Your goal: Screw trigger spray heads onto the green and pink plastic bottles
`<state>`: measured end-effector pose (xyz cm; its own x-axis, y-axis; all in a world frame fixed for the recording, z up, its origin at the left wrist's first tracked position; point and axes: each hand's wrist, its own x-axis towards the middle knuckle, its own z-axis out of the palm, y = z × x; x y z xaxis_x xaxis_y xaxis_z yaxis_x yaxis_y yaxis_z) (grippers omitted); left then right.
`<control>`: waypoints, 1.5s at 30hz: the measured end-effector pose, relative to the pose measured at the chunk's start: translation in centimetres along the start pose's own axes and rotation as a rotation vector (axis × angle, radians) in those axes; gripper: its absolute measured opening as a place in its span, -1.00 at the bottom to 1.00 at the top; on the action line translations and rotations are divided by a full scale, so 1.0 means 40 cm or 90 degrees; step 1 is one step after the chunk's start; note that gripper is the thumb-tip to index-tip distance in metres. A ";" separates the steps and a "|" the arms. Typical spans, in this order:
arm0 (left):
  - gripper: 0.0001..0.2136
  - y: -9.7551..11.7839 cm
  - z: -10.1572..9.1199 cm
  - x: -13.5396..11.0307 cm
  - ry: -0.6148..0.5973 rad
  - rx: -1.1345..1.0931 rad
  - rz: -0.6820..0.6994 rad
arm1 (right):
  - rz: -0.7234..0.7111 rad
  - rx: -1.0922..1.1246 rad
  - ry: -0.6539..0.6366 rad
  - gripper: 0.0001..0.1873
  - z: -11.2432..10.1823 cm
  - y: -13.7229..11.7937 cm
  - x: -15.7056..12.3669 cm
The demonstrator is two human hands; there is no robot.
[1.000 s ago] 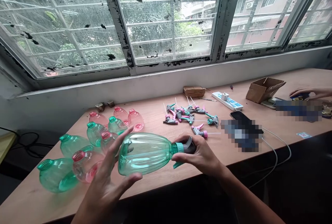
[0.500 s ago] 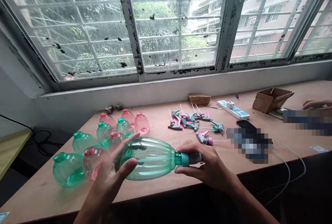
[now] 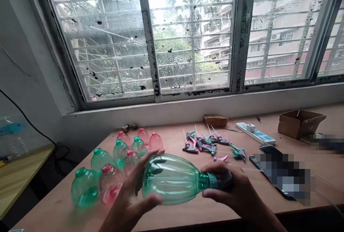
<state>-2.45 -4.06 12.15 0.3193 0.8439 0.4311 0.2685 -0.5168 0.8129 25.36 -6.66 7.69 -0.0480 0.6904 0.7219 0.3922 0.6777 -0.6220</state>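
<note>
A clear green spray bottle (image 3: 172, 178) lies sideways in the air between my hands, its neck pointing right. My left hand (image 3: 139, 185) is wrapped round the base, thumb in front and fingers behind. At the neck, my right hand (image 3: 231, 182) grips the trigger sprayer (image 3: 215, 180), whose teal collar sits on the bottle's mouth; my fingers hide most of its dark head. A thin tube shows faintly inside the bottle. Left of my hands stand several open bottles, among them a green bottle (image 3: 84, 189) and a pink bottle (image 3: 110, 185).
Several loose trigger sprayers (image 3: 204, 142) lie in a heap beyond my right hand. Farther right are a white power strip (image 3: 255, 133), phones (image 3: 271, 149) partly blurred out, and an open cardboard box (image 3: 299, 124). A small brown box (image 3: 215, 120) sits by the window wall.
The camera view has tilted up and turned left, so the table sits lower and farther right. Both hands still hold the bottle and sprayer, now nearer the table's front edge in view.
</note>
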 end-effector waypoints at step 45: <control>-0.08 -0.014 0.018 -0.027 -0.002 0.149 0.057 | 0.201 0.271 -0.016 -0.74 0.001 -0.022 0.023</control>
<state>-2.29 -4.78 10.95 0.3539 0.7929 0.4961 0.4414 -0.6092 0.6588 24.96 -6.61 8.87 -0.0119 0.8801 0.4746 -0.0165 0.4744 -0.8802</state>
